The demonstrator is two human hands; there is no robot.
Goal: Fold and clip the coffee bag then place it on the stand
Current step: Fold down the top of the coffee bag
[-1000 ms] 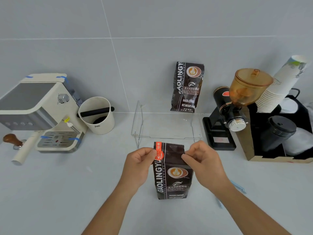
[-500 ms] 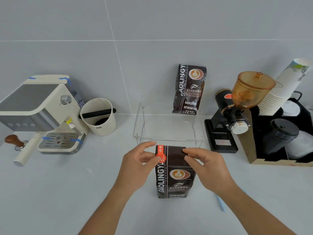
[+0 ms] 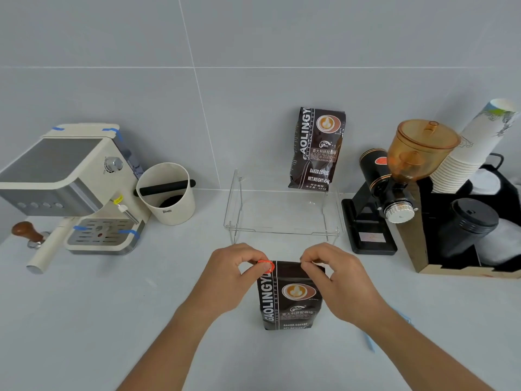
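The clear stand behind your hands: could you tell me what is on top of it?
A second coffee bag stands upright at the back right of the clear stand, near the wall. Whether it leans on the wall cannot be seen.

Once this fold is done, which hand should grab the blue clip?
Probably the right hand. The blue clip lies on the counter just beside the right forearm, while the left hand pinches the coffee bag top on the far side and could hold the fold.
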